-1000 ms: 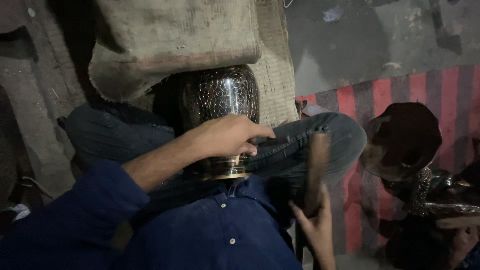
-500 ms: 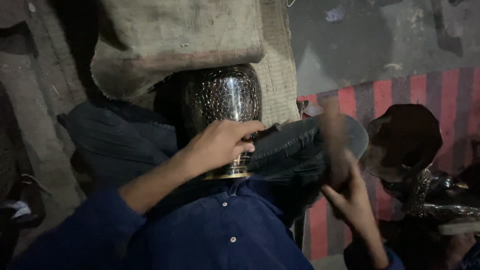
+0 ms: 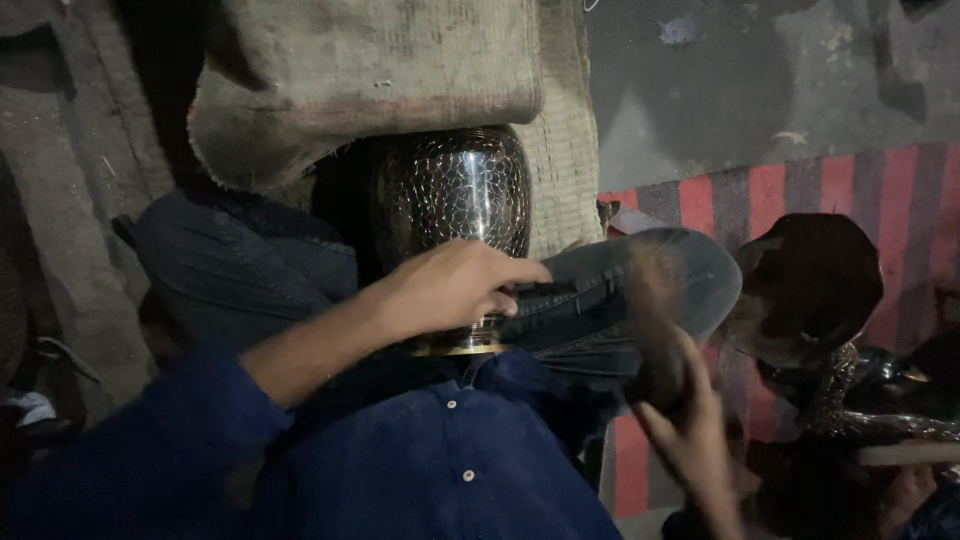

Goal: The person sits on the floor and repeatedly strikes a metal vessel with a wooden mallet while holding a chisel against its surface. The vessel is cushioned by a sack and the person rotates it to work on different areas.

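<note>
In the head view, a patterned metal vase [image 3: 455, 225] is seen lying across the person's lap, wedged between the knees in dark jeans [image 3: 600, 300], with its long axis running away from the body: the gilt foot rim is turned toward the blue shirt [image 3: 450, 470] and the rounded shoulder is tucked under a coarse burlap cloth [image 3: 380, 80]. The left hand [image 3: 450, 290] is laid over the lower body of the vase just above the foot, palm down, fingers curled loosely round the metal and the forefinger stretched to the right; the vase is thus held steady by it. The right hand [image 3: 690, 430] is seen lower right, well apart from the vase and blurred by motion; something dark and elongated seems to be gripped in it, but neither the object nor how far the fingers are closed can be told. The vase lies up and to the left of that hand, the left hand being the nearer. A red and grey striped mat [image 3: 790, 190] and further dark metalware [image 3: 810, 290] are seen to the right
</note>
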